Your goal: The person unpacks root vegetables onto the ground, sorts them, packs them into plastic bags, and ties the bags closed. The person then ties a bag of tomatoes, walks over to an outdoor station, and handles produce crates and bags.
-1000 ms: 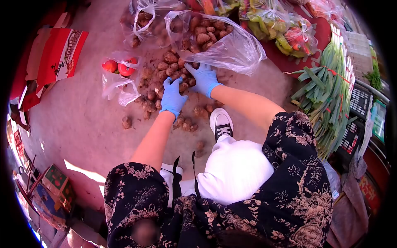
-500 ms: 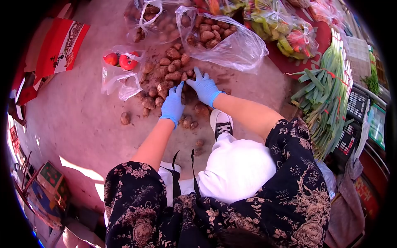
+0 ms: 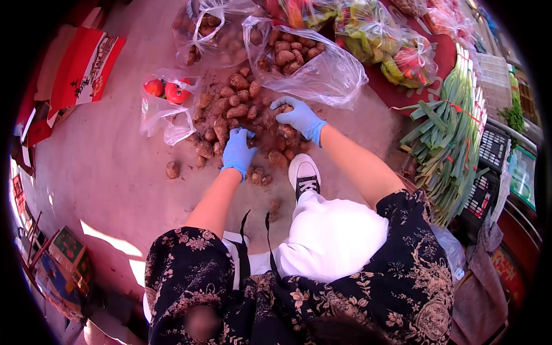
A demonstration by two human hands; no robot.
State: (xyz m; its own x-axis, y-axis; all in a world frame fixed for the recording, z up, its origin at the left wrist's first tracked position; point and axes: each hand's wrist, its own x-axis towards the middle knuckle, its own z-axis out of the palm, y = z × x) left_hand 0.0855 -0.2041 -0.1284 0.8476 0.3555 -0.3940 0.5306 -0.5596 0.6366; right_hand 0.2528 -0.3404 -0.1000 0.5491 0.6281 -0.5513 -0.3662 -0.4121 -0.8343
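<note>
A heap of brown, soil-covered root vegetables (image 3: 234, 103) lies loose on the floor. At the near edge of the heap is my left hand (image 3: 238, 152) in a blue glove, its fingers bent; whether they hold anything is hidden. My right hand (image 3: 300, 117), also gloved in blue, curls over the right side of the heap, with brown roots under and beside its fingers. Just beyond it, an open clear plastic bag (image 3: 328, 75) lies on its side with more of the roots inside. Another clear bag (image 3: 221, 43) of roots stands to its left.
Left of the heap is a bag with red tomatoes (image 3: 177, 93). A red carton (image 3: 86, 69) sits at the far left. Bagged peppers (image 3: 397, 57) and bundled green onions (image 3: 451, 132) are on the right. My shoe (image 3: 305, 172) is close to the heap.
My right hand has moved right, away from my left hand, and its fingers have curled. My left hand's fingers have bent, and it has shifted slightly. The open bag has shifted a little.
</note>
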